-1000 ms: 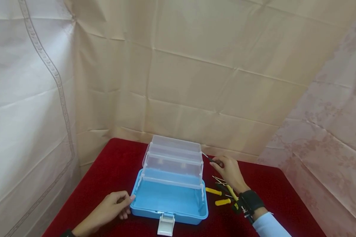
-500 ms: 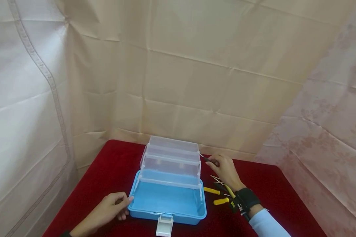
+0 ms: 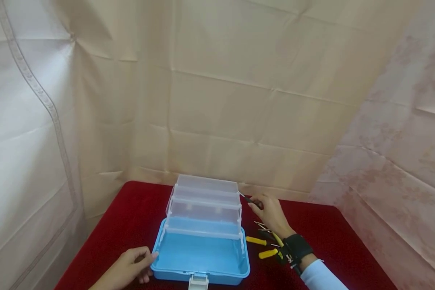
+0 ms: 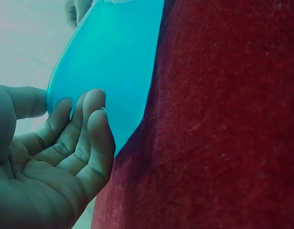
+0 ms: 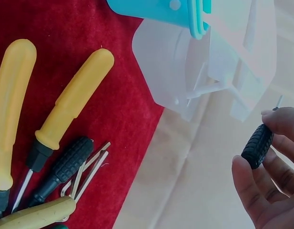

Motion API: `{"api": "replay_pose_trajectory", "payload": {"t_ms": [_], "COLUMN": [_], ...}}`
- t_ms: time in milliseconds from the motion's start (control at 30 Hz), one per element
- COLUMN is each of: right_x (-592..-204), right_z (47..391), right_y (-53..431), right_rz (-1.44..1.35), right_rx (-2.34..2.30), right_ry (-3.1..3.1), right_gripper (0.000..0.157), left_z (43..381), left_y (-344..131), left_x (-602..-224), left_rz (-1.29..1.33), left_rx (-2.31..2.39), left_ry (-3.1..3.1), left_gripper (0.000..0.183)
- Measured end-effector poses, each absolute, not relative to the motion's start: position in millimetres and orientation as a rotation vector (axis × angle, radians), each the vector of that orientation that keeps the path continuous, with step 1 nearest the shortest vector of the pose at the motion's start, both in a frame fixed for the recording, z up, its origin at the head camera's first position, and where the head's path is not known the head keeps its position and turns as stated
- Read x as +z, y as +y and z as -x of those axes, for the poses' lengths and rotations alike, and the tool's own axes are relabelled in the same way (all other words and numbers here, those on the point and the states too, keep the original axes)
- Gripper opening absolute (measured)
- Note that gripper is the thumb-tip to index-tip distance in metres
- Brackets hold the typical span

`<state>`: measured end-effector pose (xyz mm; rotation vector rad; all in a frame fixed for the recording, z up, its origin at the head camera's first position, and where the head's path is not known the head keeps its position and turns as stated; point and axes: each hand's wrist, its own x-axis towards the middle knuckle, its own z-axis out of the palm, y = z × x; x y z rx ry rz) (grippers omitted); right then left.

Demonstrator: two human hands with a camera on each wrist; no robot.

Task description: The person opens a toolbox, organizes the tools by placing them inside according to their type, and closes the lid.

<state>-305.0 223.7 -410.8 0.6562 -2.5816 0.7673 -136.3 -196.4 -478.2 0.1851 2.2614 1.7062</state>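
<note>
A blue toolbox [image 3: 174,275] stands with its lid and translucent trays [image 3: 204,212] folded up and back. My left hand [image 3: 130,268] holds its left front edge; in the left wrist view the thumb lies at the rim and the fingers press the blue outer wall [image 4: 118,62]. To the right of the raised trays, my right hand [image 3: 272,215] pinches a screwdriver with a ridged black handle [image 5: 258,145] between thumb and fingers. Its thin metal shaft points toward the trays; whether the tip touches them I cannot tell.
Right of the box lie two yellow-handled screwdrivers [image 5: 75,98], another black ridged handle [image 5: 68,160], hex keys [image 5: 89,176] and a tool with a curved yellow grip [image 5: 39,214]. Red cloth [image 3: 311,241] covers the table. Creased beige sheeting [image 3: 217,100] hangs behind.
The head view has shifted, so the table sits lower and further left in it. Both hands keep their holds, and the screwdriver stays beside the trays.
</note>
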Motion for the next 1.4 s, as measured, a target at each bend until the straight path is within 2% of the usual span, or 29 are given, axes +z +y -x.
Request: {"api": "replay_pose_trajectory", "payload": {"t_ms": [867,1400], "right_x": [-396.1,-394.7], "right_z": [317.0,326.2], "right_y": [206.0,203.1], "right_rz": [-0.770,-0.750], "right_rx": [0.731,0.762], "right_ry": [-2.480,-2.535], "right_gripper": [0.016,0.021], "left_z": [144.0,145.6], "left_y": [-198.1,-194.1], "left_x": [-474.8,-475.3], "left_rz": [-0.203,-0.207], "left_rx": [1.687,1.706], "left_ry": [2.355,2.360], "left_gripper": [0.039,0.037]}}
